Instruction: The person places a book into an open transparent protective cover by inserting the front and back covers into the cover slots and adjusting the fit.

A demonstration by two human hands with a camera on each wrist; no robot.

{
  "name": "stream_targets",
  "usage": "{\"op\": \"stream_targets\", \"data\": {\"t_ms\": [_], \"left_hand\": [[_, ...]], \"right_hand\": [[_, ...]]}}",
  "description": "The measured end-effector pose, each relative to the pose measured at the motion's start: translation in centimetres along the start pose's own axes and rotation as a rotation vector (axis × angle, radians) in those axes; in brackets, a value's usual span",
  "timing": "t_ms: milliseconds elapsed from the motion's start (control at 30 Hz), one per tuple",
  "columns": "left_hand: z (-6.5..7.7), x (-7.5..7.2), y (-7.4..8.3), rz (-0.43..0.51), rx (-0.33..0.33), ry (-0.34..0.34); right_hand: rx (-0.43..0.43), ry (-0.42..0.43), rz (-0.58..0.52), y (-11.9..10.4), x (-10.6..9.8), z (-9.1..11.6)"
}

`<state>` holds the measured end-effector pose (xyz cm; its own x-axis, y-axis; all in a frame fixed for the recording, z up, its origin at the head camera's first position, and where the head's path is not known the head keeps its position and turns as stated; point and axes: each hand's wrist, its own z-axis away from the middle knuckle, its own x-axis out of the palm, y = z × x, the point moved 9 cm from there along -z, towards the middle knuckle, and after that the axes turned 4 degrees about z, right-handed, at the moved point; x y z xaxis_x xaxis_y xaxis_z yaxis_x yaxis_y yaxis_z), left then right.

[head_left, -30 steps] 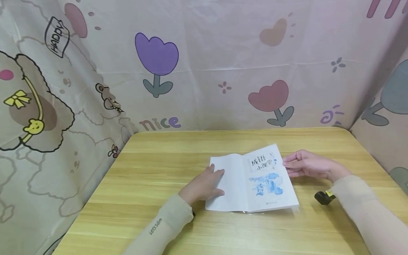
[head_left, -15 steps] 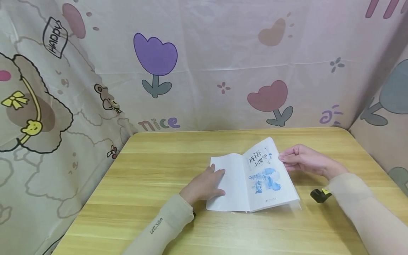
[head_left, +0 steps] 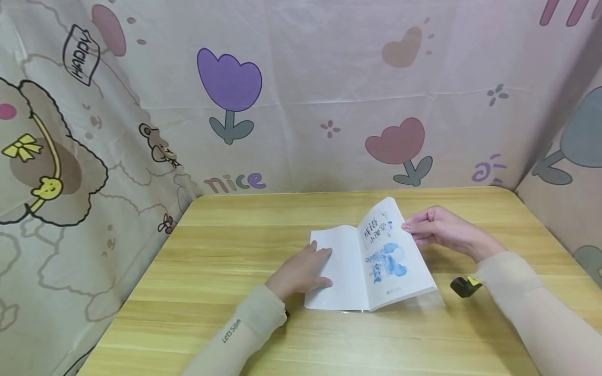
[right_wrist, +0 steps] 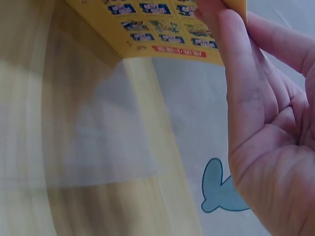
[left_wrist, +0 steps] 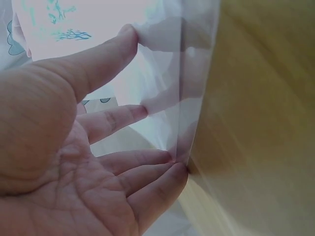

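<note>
A book [head_left: 395,256] lies open on the table, its right page printed with Chinese characters and a blue picture. The left hand [head_left: 301,271] rests on the blank left page [head_left: 340,271] with fingers spread; in the left wrist view its fingertips touch a glossy clear plastic edge [left_wrist: 197,98]. Between thumb and fingers, the right hand [head_left: 444,230] pinches the right edge of the book and holds that side tilted up. The right wrist view shows the yellow back cover [right_wrist: 162,29] with small pictures. Beneath the raised side, a clear plastic cover flap [head_left: 425,300] lies on the table.
The wooden table [head_left: 226,250] stands against a patterned cloth backdrop [head_left: 301,104], with more cloth on both sides. A black device with a yellow tag [head_left: 464,286] sits at the right wrist.
The right hand has moved up and to the left, raising the right side of the book further off the table. More of the clear flap shows. The left hand has stayed in place.
</note>
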<state>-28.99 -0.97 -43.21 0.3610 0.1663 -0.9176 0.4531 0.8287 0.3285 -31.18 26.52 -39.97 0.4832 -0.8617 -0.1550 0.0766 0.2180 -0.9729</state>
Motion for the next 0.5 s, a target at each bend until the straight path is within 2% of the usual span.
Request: {"op": "stream_targets", "data": {"t_ms": [233,500], "left_hand": [[0.1,-0.2,0.1,-0.014,-0.003,0.011],[0.1,-0.3,0.1,0.002,-0.009,0.018]], "right_hand": [[0.040,0.049,0.047,-0.8,0.5,-0.4],[0.040,0.070,0.083,-2.0,1.3,-0.6]]}}
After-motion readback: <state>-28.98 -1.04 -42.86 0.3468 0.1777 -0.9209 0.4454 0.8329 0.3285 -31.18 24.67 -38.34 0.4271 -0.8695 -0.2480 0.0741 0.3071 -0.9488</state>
